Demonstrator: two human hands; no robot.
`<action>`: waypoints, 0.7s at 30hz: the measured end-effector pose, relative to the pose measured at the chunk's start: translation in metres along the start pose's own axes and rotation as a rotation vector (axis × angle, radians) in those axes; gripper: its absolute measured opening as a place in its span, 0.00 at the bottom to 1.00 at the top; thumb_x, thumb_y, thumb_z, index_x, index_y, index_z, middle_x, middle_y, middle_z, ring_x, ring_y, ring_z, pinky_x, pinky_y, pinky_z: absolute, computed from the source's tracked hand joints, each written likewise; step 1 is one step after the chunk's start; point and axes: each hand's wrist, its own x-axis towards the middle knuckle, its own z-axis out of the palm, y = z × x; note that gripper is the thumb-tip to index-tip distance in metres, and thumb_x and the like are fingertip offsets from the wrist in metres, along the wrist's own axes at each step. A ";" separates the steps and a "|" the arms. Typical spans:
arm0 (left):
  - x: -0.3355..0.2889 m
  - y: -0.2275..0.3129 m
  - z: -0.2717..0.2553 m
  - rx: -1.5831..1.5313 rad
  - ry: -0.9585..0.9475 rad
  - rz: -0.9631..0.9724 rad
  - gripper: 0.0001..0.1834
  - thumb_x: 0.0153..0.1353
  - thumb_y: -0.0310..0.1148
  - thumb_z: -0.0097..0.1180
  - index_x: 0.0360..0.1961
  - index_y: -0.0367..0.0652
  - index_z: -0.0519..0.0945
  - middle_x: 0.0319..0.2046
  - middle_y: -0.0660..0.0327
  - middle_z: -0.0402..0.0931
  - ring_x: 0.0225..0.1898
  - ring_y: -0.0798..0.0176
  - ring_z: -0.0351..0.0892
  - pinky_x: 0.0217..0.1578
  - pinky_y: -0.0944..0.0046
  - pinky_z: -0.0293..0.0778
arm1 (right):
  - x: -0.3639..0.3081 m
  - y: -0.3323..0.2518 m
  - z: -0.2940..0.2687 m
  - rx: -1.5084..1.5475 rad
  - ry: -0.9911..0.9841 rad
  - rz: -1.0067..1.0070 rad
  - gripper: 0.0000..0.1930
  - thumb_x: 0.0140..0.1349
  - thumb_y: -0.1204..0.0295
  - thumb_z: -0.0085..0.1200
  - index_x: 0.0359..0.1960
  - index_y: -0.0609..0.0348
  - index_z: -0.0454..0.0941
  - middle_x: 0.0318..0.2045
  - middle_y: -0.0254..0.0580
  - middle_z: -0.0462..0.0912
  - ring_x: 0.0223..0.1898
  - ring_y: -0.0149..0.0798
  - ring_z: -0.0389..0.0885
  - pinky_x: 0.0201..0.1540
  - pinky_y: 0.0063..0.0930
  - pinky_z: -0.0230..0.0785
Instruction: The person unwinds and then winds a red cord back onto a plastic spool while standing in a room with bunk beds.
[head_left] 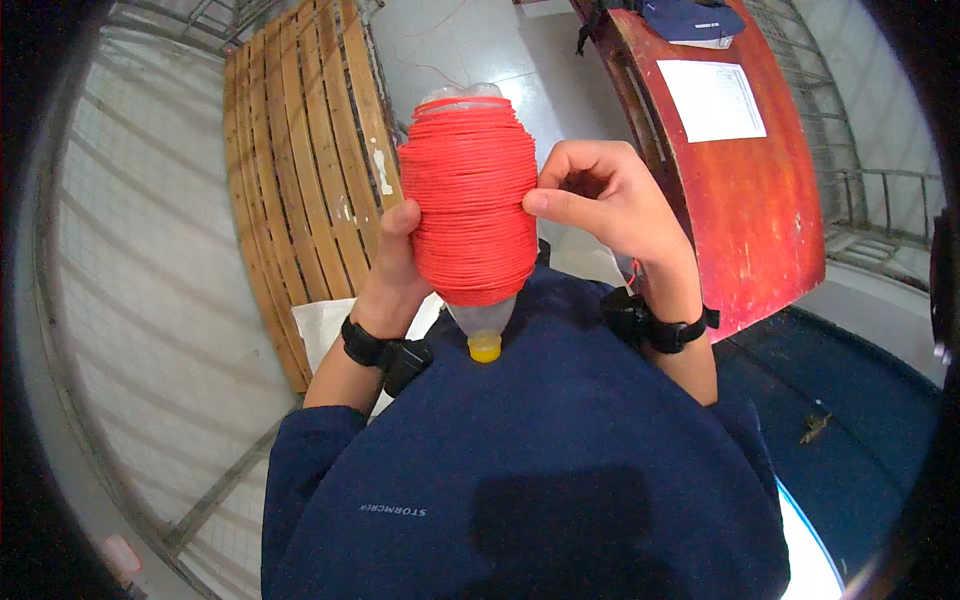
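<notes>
A clear plastic bottle [480,318] is thickly wound with red cord [472,200], its yellow cap [485,347] pointing down towards my chest. My left hand [398,250] grips the wound bottle from the left, thumb on the coils and the other fingers hidden behind it. On the opposite side, the thumb and index finger of my right hand [612,200] pinch at the edge of the coils; the bit of cord between them is hardly visible. Beyond the bottle's far end, a thin red strand trails over the floor.
To the left stands a slatted wooden bench [300,150]. A red table [750,200] on the right carries a white paper sheet [712,100] and a dark blue cap [690,20]. Metal wire racks [880,205] line the right side, above a dark blue mat [800,410].
</notes>
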 end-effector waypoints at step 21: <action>0.161 -0.093 0.147 0.381 -0.308 -0.326 0.51 0.54 0.66 0.56 0.66 0.34 0.61 0.61 0.51 0.69 0.58 0.55 0.74 0.58 0.55 0.72 | -0.140 0.038 -0.164 0.184 0.544 -0.237 0.11 0.59 0.70 0.65 0.25 0.62 0.78 0.18 0.28 0.74 0.22 0.19 0.67 0.23 0.19 0.60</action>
